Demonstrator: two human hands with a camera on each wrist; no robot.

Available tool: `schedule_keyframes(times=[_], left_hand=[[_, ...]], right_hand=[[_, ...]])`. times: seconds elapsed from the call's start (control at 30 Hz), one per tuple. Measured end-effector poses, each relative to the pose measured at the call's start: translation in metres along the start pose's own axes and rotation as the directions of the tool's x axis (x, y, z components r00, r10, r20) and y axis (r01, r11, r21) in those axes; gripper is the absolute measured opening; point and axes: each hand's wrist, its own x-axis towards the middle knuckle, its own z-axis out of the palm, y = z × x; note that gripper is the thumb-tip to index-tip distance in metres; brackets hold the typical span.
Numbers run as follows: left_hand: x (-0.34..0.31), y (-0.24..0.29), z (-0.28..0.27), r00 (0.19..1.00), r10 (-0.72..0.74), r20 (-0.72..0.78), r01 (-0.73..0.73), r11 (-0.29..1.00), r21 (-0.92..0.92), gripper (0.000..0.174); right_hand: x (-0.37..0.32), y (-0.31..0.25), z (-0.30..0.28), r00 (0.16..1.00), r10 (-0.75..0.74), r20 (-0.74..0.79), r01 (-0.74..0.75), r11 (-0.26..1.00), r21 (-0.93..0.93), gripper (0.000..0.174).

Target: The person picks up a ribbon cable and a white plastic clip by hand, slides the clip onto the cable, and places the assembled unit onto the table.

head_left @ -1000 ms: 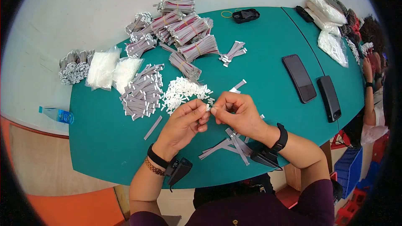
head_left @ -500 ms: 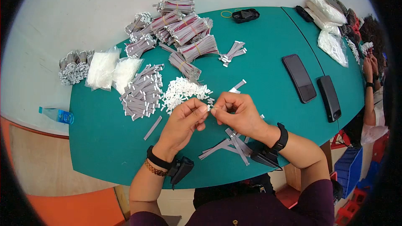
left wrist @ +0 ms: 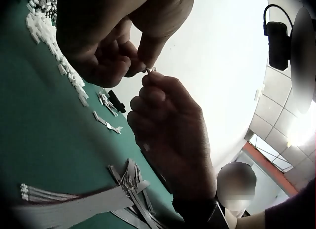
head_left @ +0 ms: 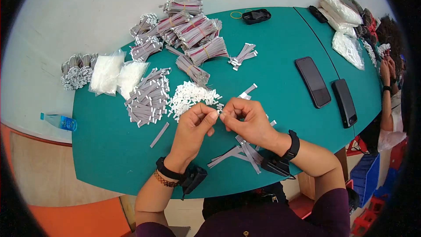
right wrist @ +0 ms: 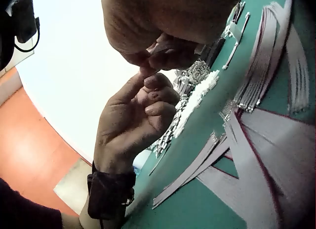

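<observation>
We see green tabletop (head_left: 123, 162) with curved edge. On it we find heap of small white pieces (head_left: 190, 98) near middle; pile of grey ribbon strips (head_left: 149, 98) just left of that; two clear bags (head_left: 105, 73) farther left; banded ribbon bundles (head_left: 195, 33) heaped toward far edge; loose strips (head_left: 250, 154) near front; dark phone (head_left: 312, 81) beside black case (head_left: 344, 103), right.

Head view high, facing down over the table (head_left: 274, 61), wrist views close, tilted sideways, all sharing the fingers (left wrist: 170, 88)
</observation>
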Motion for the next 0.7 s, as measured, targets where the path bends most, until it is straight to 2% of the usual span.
schedule_keyframes(times=[0.13,0.47,0.67,0.7], left_hand=[[-0.0002,0.0023,0.0039,1.0,0.024,-0.013,-0.023,0.999,0.023,0.018],[-0.0003,-0.0003,0.001,0.999,0.025,0.027,-0.024,0.997,-0.068,0.016],[-0.0005,-0.0006,0.0045,0.999,0.045,0.024,-0.043,0.997,-0.062,0.014],[-0.0004,-0.0007,0.0042,0.999,0.046,0.024,-0.044,0.997,-0.06,0.014]], right_hand=[[0.0,-0.0007,-0.0003,1.0,-0.001,0.018,0.002,1.0,-0.009,0.012],[0.0,-0.0028,0.0013,0.999,-0.02,0.026,0.019,0.999,0.048,0.009],[0.0002,-0.005,0.0046,0.986,-0.167,0.015,0.167,0.986,-0.001,0.008],[0.0,-0.0045,0.0033,0.989,-0.145,0.022,0.146,0.989,-0.031,0.008]])
